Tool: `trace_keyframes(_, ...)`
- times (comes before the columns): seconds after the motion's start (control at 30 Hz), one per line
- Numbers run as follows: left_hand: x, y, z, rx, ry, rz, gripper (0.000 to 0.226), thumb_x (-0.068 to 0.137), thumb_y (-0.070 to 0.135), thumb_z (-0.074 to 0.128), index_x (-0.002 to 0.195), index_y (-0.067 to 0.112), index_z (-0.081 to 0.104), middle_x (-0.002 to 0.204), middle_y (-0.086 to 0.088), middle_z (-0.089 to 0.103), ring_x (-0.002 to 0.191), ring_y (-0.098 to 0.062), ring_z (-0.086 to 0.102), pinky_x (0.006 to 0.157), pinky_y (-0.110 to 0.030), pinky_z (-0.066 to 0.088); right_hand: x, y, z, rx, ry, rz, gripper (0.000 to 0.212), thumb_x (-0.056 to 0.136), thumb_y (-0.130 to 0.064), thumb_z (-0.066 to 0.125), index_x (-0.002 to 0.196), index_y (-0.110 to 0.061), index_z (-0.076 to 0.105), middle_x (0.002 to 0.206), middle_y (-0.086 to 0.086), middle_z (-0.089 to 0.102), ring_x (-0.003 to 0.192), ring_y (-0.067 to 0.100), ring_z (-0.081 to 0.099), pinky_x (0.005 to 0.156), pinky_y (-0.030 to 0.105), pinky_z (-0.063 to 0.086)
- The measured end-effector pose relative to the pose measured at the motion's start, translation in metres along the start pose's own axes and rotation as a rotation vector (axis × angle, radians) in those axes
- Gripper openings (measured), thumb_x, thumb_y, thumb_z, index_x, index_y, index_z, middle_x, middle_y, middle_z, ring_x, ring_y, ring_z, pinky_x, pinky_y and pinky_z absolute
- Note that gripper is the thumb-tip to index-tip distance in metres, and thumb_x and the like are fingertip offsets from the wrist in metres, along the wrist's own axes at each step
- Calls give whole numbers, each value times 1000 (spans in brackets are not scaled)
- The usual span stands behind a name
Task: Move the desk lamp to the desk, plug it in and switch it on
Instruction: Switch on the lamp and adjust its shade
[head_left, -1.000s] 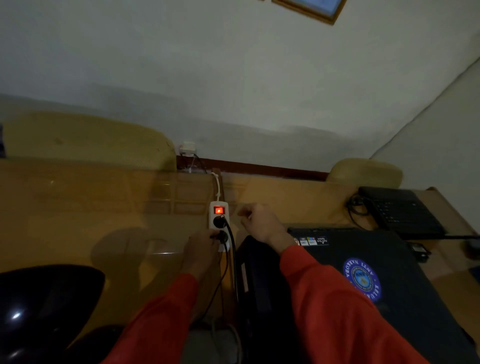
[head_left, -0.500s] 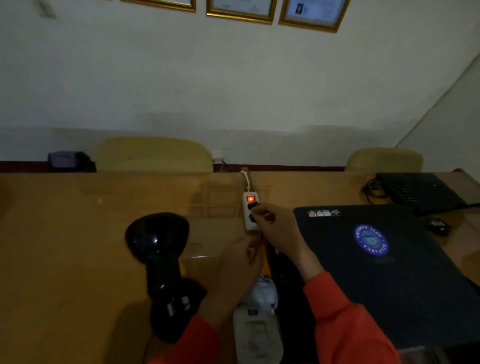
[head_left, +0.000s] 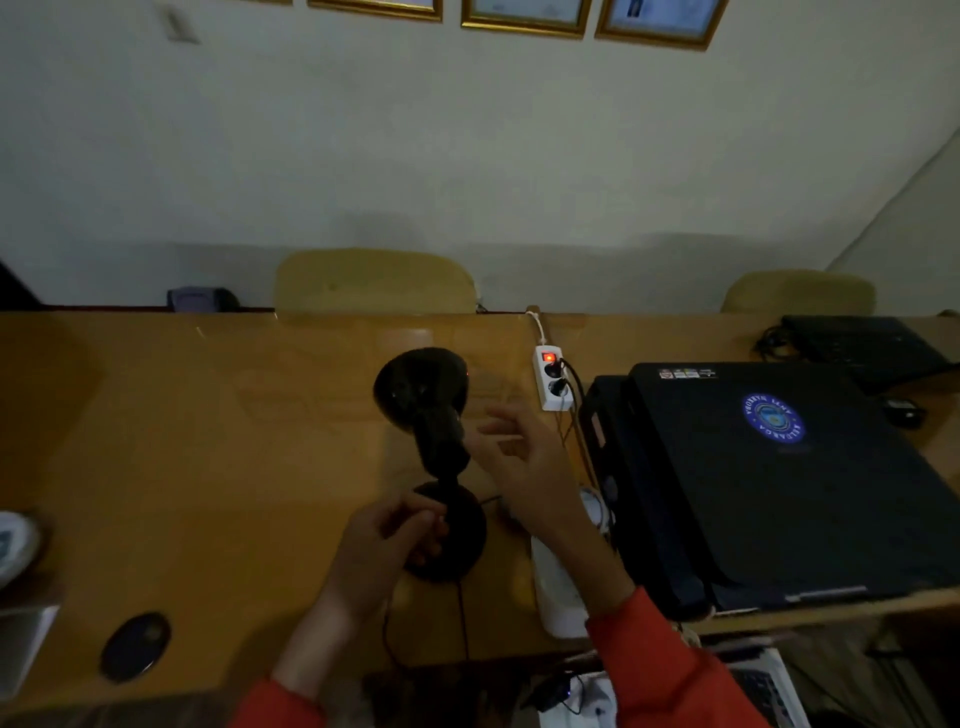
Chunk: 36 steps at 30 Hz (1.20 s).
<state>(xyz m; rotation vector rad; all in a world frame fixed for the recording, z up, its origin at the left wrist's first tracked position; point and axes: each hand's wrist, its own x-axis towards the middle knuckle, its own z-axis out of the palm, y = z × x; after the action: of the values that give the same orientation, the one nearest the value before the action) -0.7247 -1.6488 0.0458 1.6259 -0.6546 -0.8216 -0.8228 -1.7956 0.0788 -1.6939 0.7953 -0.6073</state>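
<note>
Standing mid-desk (head_left: 208, 467), lamp (head_left: 431, 415); left hand (head_left: 384, 545) seemingly pinching base, right hand (head_left: 524, 457) fingers spread

- The room was dim; colours were muted and grainy.
- The power strip (head_left: 554, 378) switch glowed red.
- The right hand (head_left: 524, 457) was motion-blurred.
- Wide-angle distortion bent the edges.

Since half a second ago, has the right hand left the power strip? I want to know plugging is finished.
Yes. The right hand has come back from the power strip toward the person, and now hangs open beside the desk lamp.
</note>
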Motion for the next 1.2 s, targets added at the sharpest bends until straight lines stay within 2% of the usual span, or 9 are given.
trace_keyframes(0.1,11,-41,-14,54,50,-122,22,95,2,51,82,11,66,78,-8,68,68,-24,60,55,-23,47,-10,-4,22,-93,10,-65,68,72,-44,76,130,-24,46,118,-9,53,101,4,57,78,17,49)
trace_keyframes(0.17,21,-66,-15,242,-12,-139,17,95,4,51,103,9,65,105,-15,66,93,-29,62,74,-29,49,-13,-5,33,-166,51,-109,74,71,-43,78,132,-23,43,125,-4,52,109,8,54,86,23,47)
trace_keyframes(0.23,32,-86,-10,468,-153,-105,38,96,7,49,134,7,46,140,-18,46,127,-30,47,100,-32,43,-13,-4,42,-220,67,-150,73,71,-39,79,132,-19,44,125,0,53,109,9,52,87,17,45)
trace_keyframes(0.3,42,-98,-1,763,-304,-62,56,98,15,44,149,13,20,159,-13,17,141,-29,30,114,-36,32,-13,-2,48,-283,89,-180,67,72,-35,79,128,-15,47,116,0,51,98,2,51,77,0,39)
trace_keyframes(0.4,52,-110,13,1069,-394,0,66,97,18,41,151,15,3,162,-10,1,145,-29,22,117,-39,26,-15,3,55,-337,143,-202,58,74,-30,78,121,-11,50,106,-1,44,80,-7,42,68,-7,34)
trace_keyframes(0.6,55,-136,24,1207,-425,-80,64,99,21,43,149,14,3,161,-13,-4,148,-29,13,120,-37,18,-11,12,67,-370,134,-173,78,76,-34,75,140,-15,35,131,9,41,109,12,47,84,16,38)
trace_keyframes(0.8,54,-148,16,1247,-471,-75,72,96,21,43,151,15,-3,161,-11,-9,149,-33,3,118,-45,23,-2,16,65,-387,153,-166,68,81,-26,72,138,-10,40,130,14,51,114,23,52,88,25,46)
trace_keyframes(0.93,54,-149,17,1280,-482,-77,79,94,24,50,151,17,-4,162,-10,-10,149,-32,-1,121,-48,15,-1,20,61,-383,179,-205,61,80,-19,72,134,-6,46,122,14,59,108,22,58,82,17,41)
trace_keyframes(1.2,52,-144,15,1208,-521,-59,84,92,15,52,150,16,-8,162,-7,-12,149,-31,-2,118,-44,26,4,26,42,-479,85,-309,58,76,-12,74,128,-2,50,107,15,65,88,9,55,72,-9,34)
